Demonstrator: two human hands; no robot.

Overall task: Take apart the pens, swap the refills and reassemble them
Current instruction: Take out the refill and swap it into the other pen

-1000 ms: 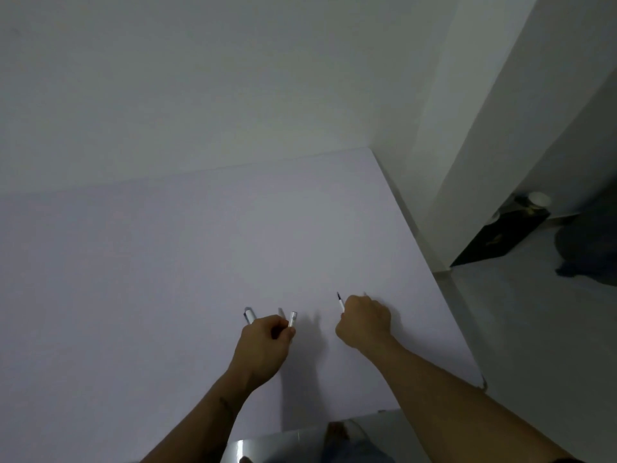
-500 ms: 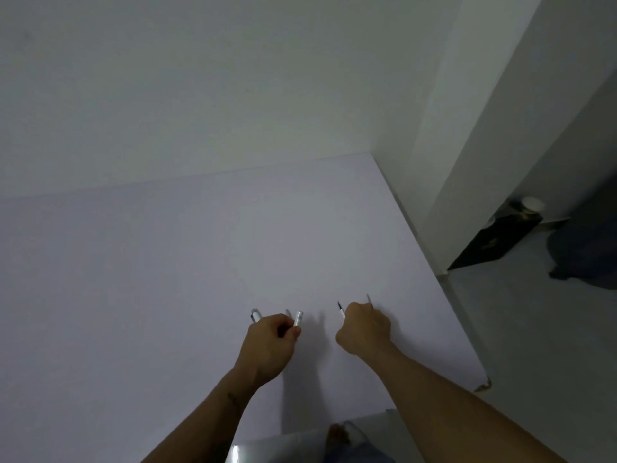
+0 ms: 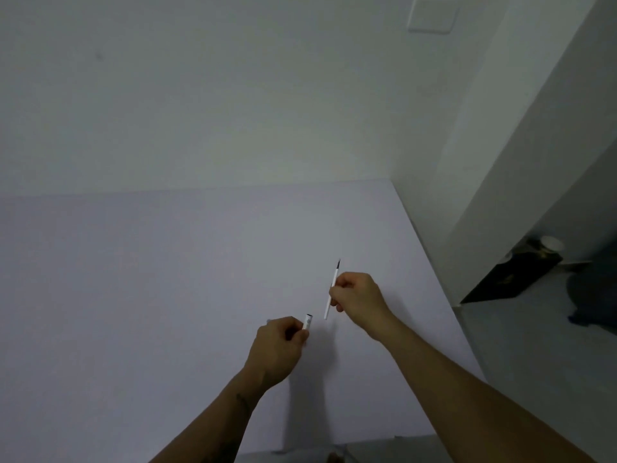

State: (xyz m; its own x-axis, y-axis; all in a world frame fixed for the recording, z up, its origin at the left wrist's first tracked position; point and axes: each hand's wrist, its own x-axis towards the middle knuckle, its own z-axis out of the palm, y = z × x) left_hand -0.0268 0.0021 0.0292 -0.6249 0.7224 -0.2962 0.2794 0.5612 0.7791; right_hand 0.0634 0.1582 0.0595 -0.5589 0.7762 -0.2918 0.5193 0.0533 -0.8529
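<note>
My left hand (image 3: 278,345) is closed around a white pen barrel (image 3: 307,321); only its open end sticks out past my thumb, pointing up and to the right. My right hand (image 3: 357,297) pinches a thin white refill (image 3: 331,289) near its middle, dark tip pointing up and away. The refill's lower end hangs a short way to the right of the barrel's open end, not touching it. Both hands hover above the pale tabletop (image 3: 167,279). Other pen parts are hidden in my left fist or out of sight.
The table's right edge (image 3: 430,248) runs beside a white wall and pillar (image 3: 500,162). Past it, lower on the floor, lies a dark flat object (image 3: 507,279) with a small round white thing (image 3: 551,243). A wall plate (image 3: 432,15) is high up.
My right hand has lifted and now shows a whole refill held crosswise in the fingers. My left hand has turned, and only one barrel end shows instead of two.
</note>
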